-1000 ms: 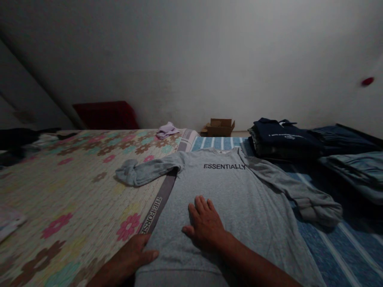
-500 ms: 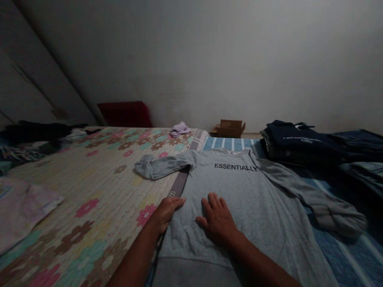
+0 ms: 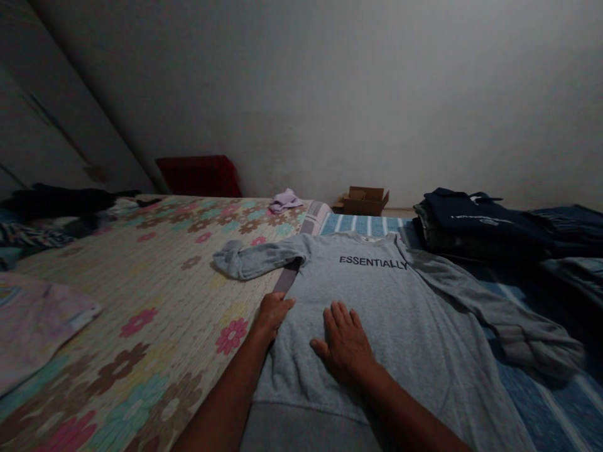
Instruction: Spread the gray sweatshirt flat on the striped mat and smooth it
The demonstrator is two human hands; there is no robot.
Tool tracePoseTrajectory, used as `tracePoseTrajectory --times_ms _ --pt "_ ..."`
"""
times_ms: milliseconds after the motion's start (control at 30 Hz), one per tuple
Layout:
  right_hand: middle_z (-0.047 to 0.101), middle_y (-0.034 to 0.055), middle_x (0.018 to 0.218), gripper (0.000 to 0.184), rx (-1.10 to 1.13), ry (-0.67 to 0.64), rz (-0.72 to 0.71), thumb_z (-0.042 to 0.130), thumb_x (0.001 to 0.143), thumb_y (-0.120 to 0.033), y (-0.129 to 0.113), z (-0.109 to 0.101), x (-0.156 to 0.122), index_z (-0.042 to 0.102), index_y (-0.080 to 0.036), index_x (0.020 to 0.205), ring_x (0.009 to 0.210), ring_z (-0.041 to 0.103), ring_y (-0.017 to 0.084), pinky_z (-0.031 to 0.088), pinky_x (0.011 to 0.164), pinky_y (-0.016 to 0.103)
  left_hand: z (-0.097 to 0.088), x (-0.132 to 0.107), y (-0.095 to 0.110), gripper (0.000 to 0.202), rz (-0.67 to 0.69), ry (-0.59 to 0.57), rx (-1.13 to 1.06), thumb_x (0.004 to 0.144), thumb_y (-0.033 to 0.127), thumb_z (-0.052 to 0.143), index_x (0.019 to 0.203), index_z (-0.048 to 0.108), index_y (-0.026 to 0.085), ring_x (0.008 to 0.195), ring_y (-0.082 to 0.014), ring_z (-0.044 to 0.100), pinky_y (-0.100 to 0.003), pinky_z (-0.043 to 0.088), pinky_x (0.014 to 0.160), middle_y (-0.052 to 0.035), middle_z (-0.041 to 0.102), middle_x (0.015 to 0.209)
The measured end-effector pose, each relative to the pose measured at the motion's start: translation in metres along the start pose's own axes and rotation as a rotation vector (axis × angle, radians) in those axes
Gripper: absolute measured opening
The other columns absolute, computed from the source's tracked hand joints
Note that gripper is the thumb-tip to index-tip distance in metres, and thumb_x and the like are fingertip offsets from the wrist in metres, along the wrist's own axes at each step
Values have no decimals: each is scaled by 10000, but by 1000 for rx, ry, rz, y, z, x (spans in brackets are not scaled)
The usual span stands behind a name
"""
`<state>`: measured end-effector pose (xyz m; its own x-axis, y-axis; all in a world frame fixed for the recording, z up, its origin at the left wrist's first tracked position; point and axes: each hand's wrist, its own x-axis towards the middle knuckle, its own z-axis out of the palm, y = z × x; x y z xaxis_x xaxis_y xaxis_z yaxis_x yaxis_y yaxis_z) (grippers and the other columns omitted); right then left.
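Sweatshirt [image 3: 405, 326], left hand [image 3: 273, 312] at side edge

Head-worn view from close above the grey sweatshirt [image 3: 391, 339], forward and down, wall [image 3: 330, 100] beyond.

Grey sweatshirt [image 3: 391, 333], lower band [image 3: 301, 428] partly out of frame

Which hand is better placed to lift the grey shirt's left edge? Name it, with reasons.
Probably the left hand: it is at that edge of the grey shirt, thumb over the fabric. The right hand lies flat, palm down, farther in on the front.
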<state>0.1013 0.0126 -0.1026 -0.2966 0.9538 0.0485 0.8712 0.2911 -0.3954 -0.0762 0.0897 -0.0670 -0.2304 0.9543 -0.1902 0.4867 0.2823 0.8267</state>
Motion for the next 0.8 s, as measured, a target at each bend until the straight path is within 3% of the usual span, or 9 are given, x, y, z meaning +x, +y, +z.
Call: tracePoseTrajectory --times_ms 167,300,400,567,800 --pt "190 195 1503 750 -2 -26 -9 351 881 -598 0 -2 0 319 -83 1425 1391 109 326 92 1108 505 -9 -24 4 256 5 -138 -21 581 401 673 591 598 156 628 -222 611 -261 411 509 -19 618 568" --pt "193 193 1504 765 6 -42 -54 367 863 -627 0 -2 -2 325 -109 1425 1391 103 328 88 1104 520 -26 -54 -9 319 -45 -315 -93 559 456 688 638 601 159 620 -224 607 -283 435 543 -16 619 584" --pt "197 201 1501 772 18 -61 -94 360 863 -634 -3 -1 -5 324 -105 1423 1389 108 334 89 1102 528 -37 -68 -24 345 -42 -254 -73 573 499 661 610 569 168 587 -206 586 -279 428 533 6 581 544" --pt "195 215 1498 752 51 -73 -164 406 863 -607 -14 3 -13 332 -102 1415 1383 119 346 112 1099 534 -38 -67 -40 401 -43 -80 33 520 550 655 524 484 188 517 -175 537 -255 387 480 39 492 466" --pt "246 210 1485 684 113 -46 -202 402 889 -564 -23 -4 -21 359 -108 1398 1382 140 332 122 1101 534 -40 -78 -42 400 -39 -179 44 492 553 670 602 558 185 579 -214 588 -279 439 505 6 583 541"
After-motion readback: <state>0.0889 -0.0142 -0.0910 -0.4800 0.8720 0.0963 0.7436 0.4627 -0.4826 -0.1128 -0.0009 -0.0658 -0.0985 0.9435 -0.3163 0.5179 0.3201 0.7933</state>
